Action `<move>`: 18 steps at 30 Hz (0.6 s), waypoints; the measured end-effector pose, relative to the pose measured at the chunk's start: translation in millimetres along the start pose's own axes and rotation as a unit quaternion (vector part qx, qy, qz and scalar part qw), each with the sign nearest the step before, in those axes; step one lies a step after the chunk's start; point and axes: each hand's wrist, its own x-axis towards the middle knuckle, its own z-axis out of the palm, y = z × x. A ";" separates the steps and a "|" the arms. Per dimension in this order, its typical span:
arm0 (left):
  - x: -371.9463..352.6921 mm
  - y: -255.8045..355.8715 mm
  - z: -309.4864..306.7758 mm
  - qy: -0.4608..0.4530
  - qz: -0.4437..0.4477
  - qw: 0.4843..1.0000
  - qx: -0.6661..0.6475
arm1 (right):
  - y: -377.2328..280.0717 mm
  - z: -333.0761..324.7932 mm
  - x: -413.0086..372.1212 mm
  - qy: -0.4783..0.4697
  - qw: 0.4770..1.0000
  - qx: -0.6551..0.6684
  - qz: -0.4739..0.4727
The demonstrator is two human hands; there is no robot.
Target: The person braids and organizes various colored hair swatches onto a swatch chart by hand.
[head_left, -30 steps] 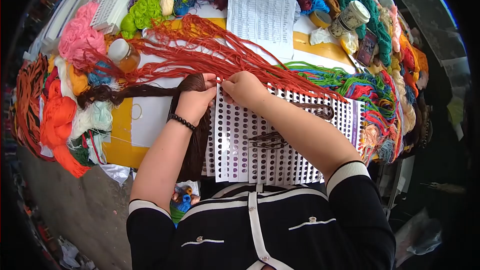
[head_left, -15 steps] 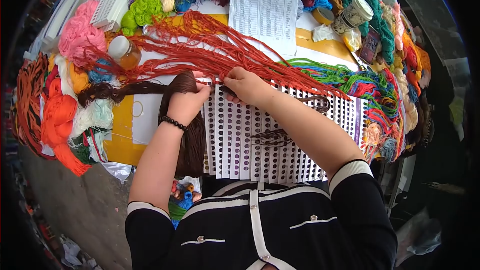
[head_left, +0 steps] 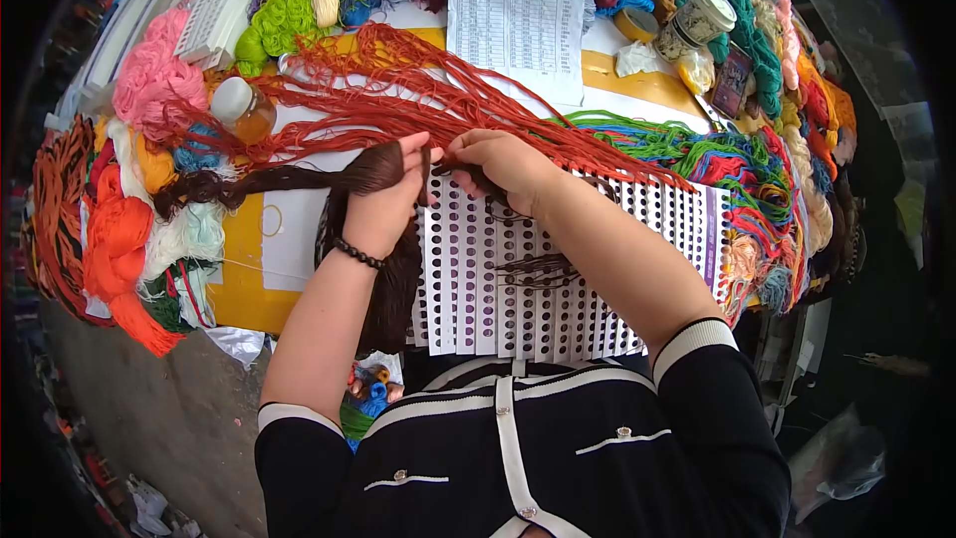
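Observation:
A thick skein of dark brown thread [head_left: 373, 171] is draped over my left hand [head_left: 391, 201] and hangs down beside the wrist. The left fingers point upward, fairly straight, and strands run between them and the thumb. Close by on the right, my right hand [head_left: 503, 167] is closed, with fingertips pinching a few brown strands near the left fingers. Beneath both hands lie fanned white cards with rows of punched holes [head_left: 463, 284]. A looped bunch of brown thread [head_left: 543, 271] rests on these cards, partly hidden by my right forearm.
Long red threads [head_left: 398, 105] spread across the table behind my hands. Multicoloured threads [head_left: 697, 164] lie at right. A jar [head_left: 244, 110], a printed sheet [head_left: 515, 20], a patterned cup [head_left: 697, 25] and scissors [head_left: 710, 112] stand or lie around. Pink yarn [head_left: 159, 80] is at left.
My left fingers have straightened and lifted upward, with brown strands now showing between the hands. The right hand has shifted slightly right. The view has moved a little.

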 end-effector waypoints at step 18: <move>-13.9 14.1 -151.3 0.108 -0.054 0.939 -0.322 | 11.7 5.9 25.0 0.050 0.951 -0.303 0.029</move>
